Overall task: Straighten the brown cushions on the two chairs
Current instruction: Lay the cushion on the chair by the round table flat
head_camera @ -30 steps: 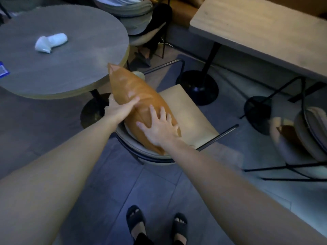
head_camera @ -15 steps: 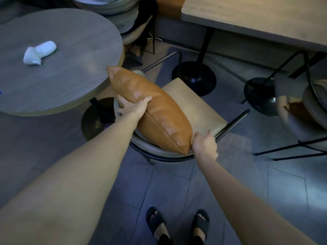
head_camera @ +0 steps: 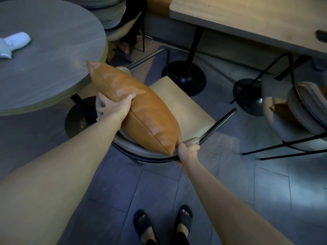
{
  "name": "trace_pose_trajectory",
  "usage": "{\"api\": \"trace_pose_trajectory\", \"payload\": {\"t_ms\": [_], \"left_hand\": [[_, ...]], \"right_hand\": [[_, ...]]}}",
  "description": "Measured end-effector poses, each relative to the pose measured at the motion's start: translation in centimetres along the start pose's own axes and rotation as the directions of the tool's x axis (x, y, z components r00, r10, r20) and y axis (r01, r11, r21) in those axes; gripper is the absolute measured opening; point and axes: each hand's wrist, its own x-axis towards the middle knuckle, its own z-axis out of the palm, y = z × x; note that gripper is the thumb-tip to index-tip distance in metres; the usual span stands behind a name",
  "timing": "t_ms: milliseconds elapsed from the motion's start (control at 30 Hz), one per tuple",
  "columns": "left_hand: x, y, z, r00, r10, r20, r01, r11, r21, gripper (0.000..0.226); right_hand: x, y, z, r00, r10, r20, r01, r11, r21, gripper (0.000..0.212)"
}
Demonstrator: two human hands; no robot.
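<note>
A brown leather cushion (head_camera: 139, 110) stands on its long edge against the curved back of the near chair (head_camera: 185, 112), which has a beige seat and thin black arms. My left hand (head_camera: 115, 107) grips the cushion's upper left part, thumb on the front face. My right hand (head_camera: 187, 152) pinches the cushion's lower right corner at the chair's back rim. A second chair (head_camera: 283, 121) stands at the right edge, with a second brown cushion (head_camera: 281, 110) partly hidden in it.
A round grey table (head_camera: 53, 68) with a white object (head_camera: 14, 44) stands close on the left, its edge near the cushion's top corner. A long wooden table (head_camera: 247, 20) is at the back right, with black pedestal bases (head_camera: 184, 77) beneath. A seated person's legs (head_camera: 127, 36) are behind.
My right hand left the cushion's face and took its lower right corner. The cushion turned from flat-leaning to standing along the chair back. My left hand kept its grip.
</note>
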Motion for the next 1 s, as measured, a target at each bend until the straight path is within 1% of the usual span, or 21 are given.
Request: {"api": "trace_pose_trajectory", "payload": {"t_ms": [133, 300, 467, 567, 633, 767, 900, 1000], "left_hand": [[-0.7, 0.5, 1.0, 1.0, 0.002, -0.019, -0.002, 1.0, -0.014, 0.151], [-1.4, 1.9, 3.2, 0.999, -0.045, -0.023, 0.044, 0.999, -0.032, 0.147], [-1.6, 4.2, 5.7, 0.999, -0.025, 0.034, 0.028, 0.995, -0.097, 0.133], [-1.7, 6.1, 7.4, 0.998, -0.013, 0.058, 0.019, 0.994, -0.112, 0.131], [-1.7, 7.3, 8.5, 0.997, -0.015, 0.075, 0.022, 0.995, -0.1, 0.131], [-1.5, 9.2, 11.1, 0.995, 0.002, 0.099, 0.01, 0.993, -0.116, 0.135], [-1.9, 11.1, 14.3, 0.993, 0.027, 0.117, -0.014, 0.994, -0.106, 0.141], [-2.2, 12.5, 16.5, 0.991, 0.026, 0.132, -0.014, 0.996, -0.086, 0.139]], "right_hand": [[1.5, -0.9, -1.1, 0.999, -0.044, 0.019, 0.045, 0.998, -0.053, 0.079], [4.8, -3.2, -3.5, 0.994, -0.11, 0.021, 0.111, 0.984, -0.142, 0.071], [8.9, -7.4, -5.8, 0.991, -0.128, 0.038, 0.134, 0.969, -0.206, 0.082], [11.4, -10.6, -7.1, 0.989, -0.13, 0.062, 0.142, 0.955, -0.261, 0.08], [13.3, -12.5, -8.3, 0.987, -0.135, 0.084, 0.154, 0.94, -0.305, 0.076], [17.3, -16.2, -10.5, 0.983, -0.143, 0.118, 0.173, 0.934, -0.313, 0.055], [20.7, -20.1, -12.6, 0.985, -0.154, 0.08, 0.172, 0.924, -0.342, 0.072], [22.9, -22.7, -14.1, 0.983, -0.171, 0.071, 0.185, 0.925, -0.332, 0.083]]}}
